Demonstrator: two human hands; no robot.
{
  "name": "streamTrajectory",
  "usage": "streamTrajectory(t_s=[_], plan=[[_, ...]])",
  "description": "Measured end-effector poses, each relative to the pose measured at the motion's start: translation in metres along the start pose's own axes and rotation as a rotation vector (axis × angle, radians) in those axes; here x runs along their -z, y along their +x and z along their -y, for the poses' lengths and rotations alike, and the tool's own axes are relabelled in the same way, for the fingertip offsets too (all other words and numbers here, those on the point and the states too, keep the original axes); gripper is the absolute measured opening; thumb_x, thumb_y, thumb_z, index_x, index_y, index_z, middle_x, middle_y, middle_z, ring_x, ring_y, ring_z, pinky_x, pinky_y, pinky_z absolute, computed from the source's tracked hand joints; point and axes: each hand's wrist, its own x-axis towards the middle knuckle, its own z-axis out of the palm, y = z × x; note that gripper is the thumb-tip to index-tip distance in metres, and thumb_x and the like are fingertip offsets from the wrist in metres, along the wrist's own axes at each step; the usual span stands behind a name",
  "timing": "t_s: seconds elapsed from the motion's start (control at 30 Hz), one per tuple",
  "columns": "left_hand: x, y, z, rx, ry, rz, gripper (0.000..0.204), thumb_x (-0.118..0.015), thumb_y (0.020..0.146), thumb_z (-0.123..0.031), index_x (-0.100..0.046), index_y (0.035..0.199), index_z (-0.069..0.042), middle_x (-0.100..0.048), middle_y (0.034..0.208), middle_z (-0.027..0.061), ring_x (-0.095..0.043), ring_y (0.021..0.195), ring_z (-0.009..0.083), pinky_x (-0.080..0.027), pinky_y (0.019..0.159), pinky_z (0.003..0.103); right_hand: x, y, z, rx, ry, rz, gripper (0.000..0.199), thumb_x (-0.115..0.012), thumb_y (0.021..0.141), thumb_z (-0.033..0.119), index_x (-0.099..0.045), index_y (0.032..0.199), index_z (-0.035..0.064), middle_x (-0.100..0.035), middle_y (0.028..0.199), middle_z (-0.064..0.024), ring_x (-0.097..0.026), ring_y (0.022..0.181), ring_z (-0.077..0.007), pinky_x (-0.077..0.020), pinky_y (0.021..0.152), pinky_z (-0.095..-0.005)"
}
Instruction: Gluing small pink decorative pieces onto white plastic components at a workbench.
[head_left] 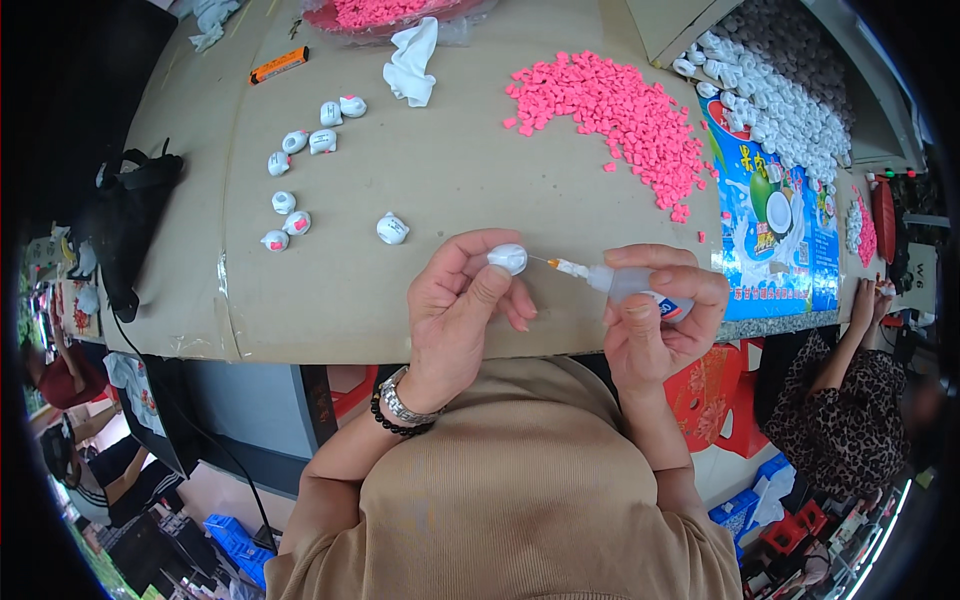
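Between the thumb and fingers of my left hand [455, 305] is a small white rounded piece [508, 259]. My right hand [660, 305] grips a translucent squeeze bottle [640, 288] lying nearly level, its thin needle tip pointing left at the white piece. Whether the tip touches the piece I cannot tell. Just beyond my left hand, a similar white piece [392, 228] rests alone on the table. Farther left, several more white pieces [323, 140] lie in a loose curve, some showing pink patches.
A spread of small pink pieces [610, 110] covers the table's right part. Beside it are a blue printed sheet [765, 200] and a heap of white pieces [775, 110]. An orange-and-black stick [279, 65] and a white cloth [411, 62] lie at the back. Other people sit on both sides.
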Motion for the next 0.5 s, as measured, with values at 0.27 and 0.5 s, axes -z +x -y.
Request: streamTrajectory(t_s=[0.27, 0.5], plan=[[0.002, -0.001, -0.004, 0.022, 0.018, 0.036, 0.032, -0.054, 0.097, -0.026, -0.054, 0.113, 0.002, -0.061, 0.094, 0.0050, -0.061, 0.066, 0.0120, -0.046, 0.052, 0.024, 0.029, 0.041, -0.002, -0.295, 0.178, -0.179, 0.037, -0.069, 0.072, -0.007, -0.050, 0.101, 0.0044, -0.058, 0.093, -0.0099, -0.059, 0.074, -0.0167, -0.0492, 0.063, -0.0287], [0.006, -0.002, -0.001, 0.034, 0.016, 0.102, 0.033, -0.054, 0.096, -0.028, -0.053, 0.113, 0.001, -0.060, 0.100, 0.0058, -0.061, 0.066, 0.0126, -0.047, 0.053, 0.024, 0.045, 0.075, -0.017, -0.542, -0.144, -0.099, 0.021, -0.066, 0.072, -0.004, -0.060, 0.091, 0.0022, -0.057, 0.080, -0.0034, -0.058, 0.070, -0.0138, -0.0471, 0.064, -0.0290]])
